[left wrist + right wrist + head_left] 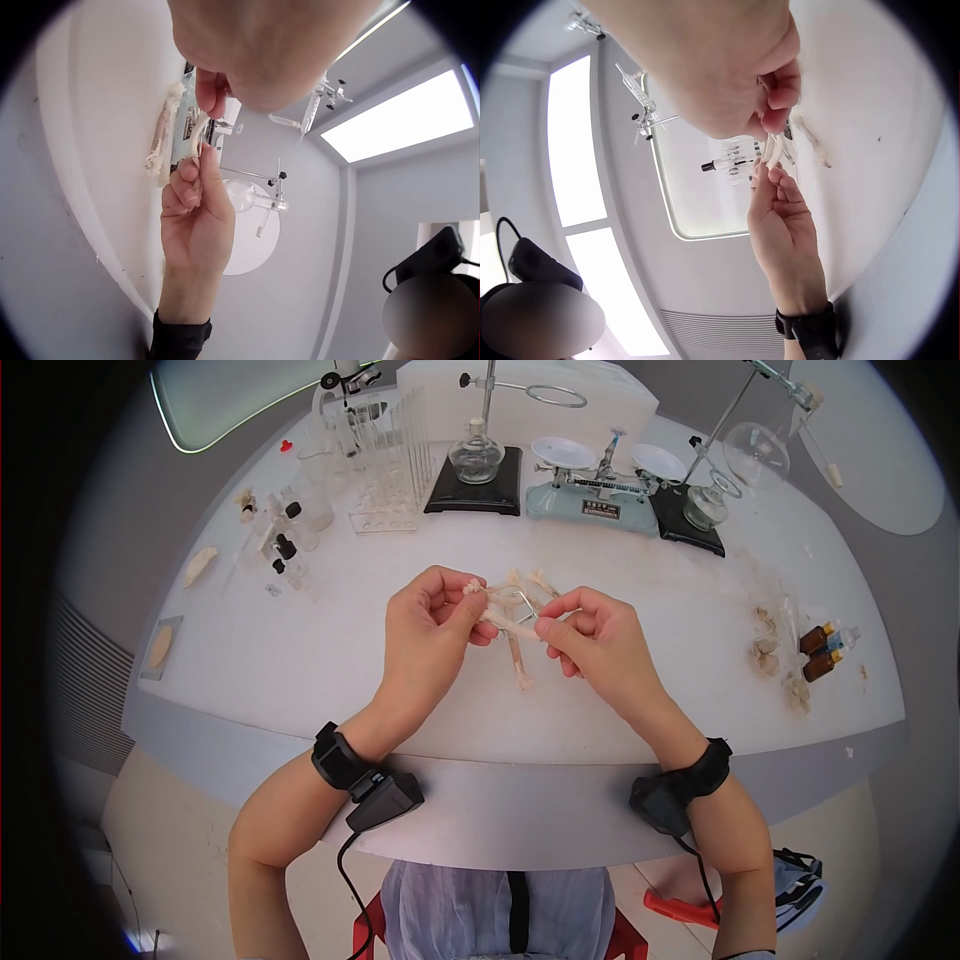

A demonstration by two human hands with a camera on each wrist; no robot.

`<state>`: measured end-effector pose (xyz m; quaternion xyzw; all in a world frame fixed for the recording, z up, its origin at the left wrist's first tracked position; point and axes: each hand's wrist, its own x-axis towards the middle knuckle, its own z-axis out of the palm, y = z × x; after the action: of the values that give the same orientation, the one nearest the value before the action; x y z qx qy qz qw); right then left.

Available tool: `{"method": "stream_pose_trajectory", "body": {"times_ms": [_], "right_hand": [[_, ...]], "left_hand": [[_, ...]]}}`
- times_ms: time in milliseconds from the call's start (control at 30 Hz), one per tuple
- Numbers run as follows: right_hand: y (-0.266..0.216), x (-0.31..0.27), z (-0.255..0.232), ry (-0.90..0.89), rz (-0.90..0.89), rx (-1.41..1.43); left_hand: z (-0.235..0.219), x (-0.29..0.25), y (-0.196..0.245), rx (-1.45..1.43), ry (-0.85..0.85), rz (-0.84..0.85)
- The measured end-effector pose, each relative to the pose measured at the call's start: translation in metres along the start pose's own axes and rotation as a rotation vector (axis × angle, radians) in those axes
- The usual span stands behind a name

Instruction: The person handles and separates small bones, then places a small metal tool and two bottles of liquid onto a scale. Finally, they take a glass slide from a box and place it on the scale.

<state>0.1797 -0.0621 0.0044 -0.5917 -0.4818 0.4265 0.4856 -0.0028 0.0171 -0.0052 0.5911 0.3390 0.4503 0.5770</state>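
Note:
A pale, cord-like strand (512, 627) with frayed ends is stretched between both hands above the table's middle. The left hand (430, 630) pinches one end between thumb and fingers. At the other end, the right hand (598, 645) pinches the strand with thumb and index finger. More pale strands (517, 660) lie on the table just behind and below the hands, along with a thin metal piece (525, 603). In the left wrist view the strand (198, 133) runs between the fingertips; the right wrist view shows it (775, 152) likewise.
Glass tubes in a rack (385, 520), a spirit lamp (476, 458) on a black stand and a balance scale (590, 505) stand at the back. Dropper bottles (287, 547) are at the left. Brown bottles (820, 664) and dried lumps (765, 655) lie at the right.

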Motion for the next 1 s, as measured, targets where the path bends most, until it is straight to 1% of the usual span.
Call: {"method": "stream_pose_trajectory", "body": {"times_ms": [33, 100, 133, 200, 233, 300, 333, 400, 433, 500, 533, 600, 633, 700, 833, 933, 1000], "right_hand": [[-0.001, 0.000, 0.000, 0.000, 0.000, 0.001], [-0.005, -0.002, 0.001, 0.074, 0.003, -0.048], [-0.004, -0.002, 0.002, 0.074, 0.002, -0.048], [-0.001, -0.005, 0.006, 0.019, -0.138, 0.016], [0.002, -0.005, 0.009, 0.019, -0.138, 0.017], [0.009, -0.004, 0.016, -0.010, -0.272, 0.104], [0.008, -0.005, 0.015, -0.010, -0.271, 0.104], [0.006, -0.006, 0.013, 0.004, -0.318, -0.084], [0.005, -0.006, 0.012, 0.004, -0.318, -0.084], [0.004, -0.005, 0.009, 0.072, -0.464, -0.192], [0.002, -0.006, 0.011, 0.072, -0.464, -0.192], [-0.001, -0.007, 0.014, 0.005, -0.364, 0.140], [-0.001, -0.007, 0.014, 0.006, -0.365, 0.140], [0.001, -0.007, 0.012, -0.052, -0.277, 0.214], [0.006, -0.006, 0.010, -0.079, -0.269, 0.120], [0.000, -0.009, 0.012, -0.053, -0.254, 0.074], [-0.001, -0.009, 0.012, -0.019, -0.254, 0.063]], "left_hand": [[0.000, 0.000, 0.001, 0.001, 0.000, 0.000], [0.001, -0.001, 0.003, -0.013, -0.003, 0.005], [0.001, -0.002, 0.003, -0.013, -0.003, 0.005], [0.001, -0.002, 0.004, 0.013, -0.088, 0.004], [0.002, -0.003, 0.004, 0.013, -0.088, 0.004], [0.002, -0.004, 0.005, -0.012, -0.137, 0.026], [0.002, -0.004, 0.006, -0.012, -0.136, 0.025], [0.002, -0.004, 0.006, -0.054, -0.172, 0.026], [0.001, -0.004, 0.006, -0.053, -0.171, 0.026], [0.000, -0.004, 0.006, -0.081, -0.203, 0.021], [0.000, -0.004, 0.005, -0.082, -0.203, 0.021], [0.001, -0.004, 0.004, -0.101, -0.205, 0.027], [0.001, -0.004, 0.004, -0.101, -0.205, 0.028], [0.001, -0.004, 0.004, -0.111, -0.188, 0.017], [0.000, -0.003, 0.005, -0.114, -0.215, 0.009], [-0.001, -0.002, 0.003, -0.121, -0.224, 0.023], [-0.001, -0.003, 0.003, -0.132, -0.272, 0.024]]}}
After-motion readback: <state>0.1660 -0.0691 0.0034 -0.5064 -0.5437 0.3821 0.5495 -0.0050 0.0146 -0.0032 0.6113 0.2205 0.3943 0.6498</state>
